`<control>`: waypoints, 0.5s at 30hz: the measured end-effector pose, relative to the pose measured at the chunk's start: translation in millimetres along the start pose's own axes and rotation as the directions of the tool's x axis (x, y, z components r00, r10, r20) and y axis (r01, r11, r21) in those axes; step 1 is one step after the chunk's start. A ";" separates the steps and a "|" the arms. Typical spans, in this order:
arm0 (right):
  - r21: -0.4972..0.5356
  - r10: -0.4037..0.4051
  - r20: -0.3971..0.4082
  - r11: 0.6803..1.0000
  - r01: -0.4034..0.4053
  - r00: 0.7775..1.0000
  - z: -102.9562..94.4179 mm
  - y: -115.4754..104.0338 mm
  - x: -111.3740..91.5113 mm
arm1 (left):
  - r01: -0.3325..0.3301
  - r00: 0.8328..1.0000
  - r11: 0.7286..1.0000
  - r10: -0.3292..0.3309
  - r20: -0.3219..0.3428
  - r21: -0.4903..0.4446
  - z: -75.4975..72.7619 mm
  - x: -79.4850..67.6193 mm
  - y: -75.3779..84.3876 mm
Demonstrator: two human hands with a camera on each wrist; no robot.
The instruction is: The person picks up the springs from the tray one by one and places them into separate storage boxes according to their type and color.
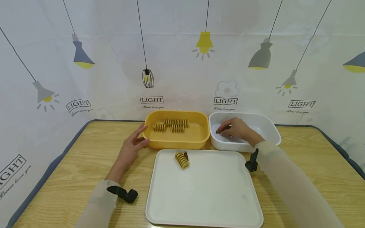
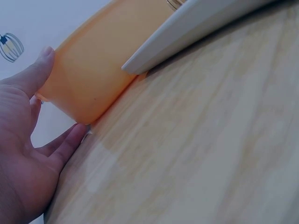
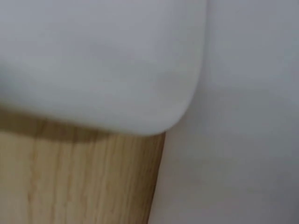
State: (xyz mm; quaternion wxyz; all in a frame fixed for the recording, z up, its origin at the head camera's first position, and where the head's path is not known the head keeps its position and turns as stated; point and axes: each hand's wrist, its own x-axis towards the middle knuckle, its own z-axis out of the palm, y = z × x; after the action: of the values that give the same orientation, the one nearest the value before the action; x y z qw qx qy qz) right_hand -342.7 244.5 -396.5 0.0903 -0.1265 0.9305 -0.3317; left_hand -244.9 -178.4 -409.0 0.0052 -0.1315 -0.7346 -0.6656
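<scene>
My left hand (image 1: 129,148) rests against the left end of a yellow bin (image 1: 179,145), its fingers spread and fairly straight. In the left wrist view, the thumb and fingertips touch the outside of the bin wall. My right hand (image 1: 237,128) reaches down into a white bin (image 1: 263,126), pinching a small dark brown piece (image 1: 218,131) between thumb and fingers; the hand hides part of it. Several yellow-and-brown striped spiral rolls (image 1: 176,123) lie inside the yellow bin. The right wrist view shows only the white bin's corner, with no hand.
In front of the bins lies a white tray (image 1: 203,193). Near its back edge are one striped spiral roll (image 1: 182,160) and a small dark brown stick (image 1: 186,155). The bins stand side by side at the back of the wooden table (image 1: 85,164), before a printed cloth (image 1: 176,63).
</scene>
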 end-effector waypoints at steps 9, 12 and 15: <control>-0.016 0.017 -0.051 1.000 -0.018 0.999 -3.2 -2.2 -2.9 | -0.003 1.000 1.000 0.003 -0.003 0.005 0.1 -0.1 -0.2; -0.013 0.005 -0.069 1.000 -0.006 0.998 -6.3 -7.3 -6.2 | -0.006 1.000 1.000 0.007 -0.005 0.009 0.2 -0.2 0.0; -0.007 -0.010 -0.087 1.000 0.010 0.996 -10.6 -16.0 -11.0 | -0.008 1.000 1.000 0.008 -0.008 0.006 0.7 0.0 0.5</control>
State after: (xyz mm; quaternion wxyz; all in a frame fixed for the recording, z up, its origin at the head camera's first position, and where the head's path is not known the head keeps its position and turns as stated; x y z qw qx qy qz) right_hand -332.1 242.1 -377.2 0.0478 -0.1169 0.9339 -0.3345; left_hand -244.7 -177.7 -408.6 0.0111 -0.1318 -0.7362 -0.6638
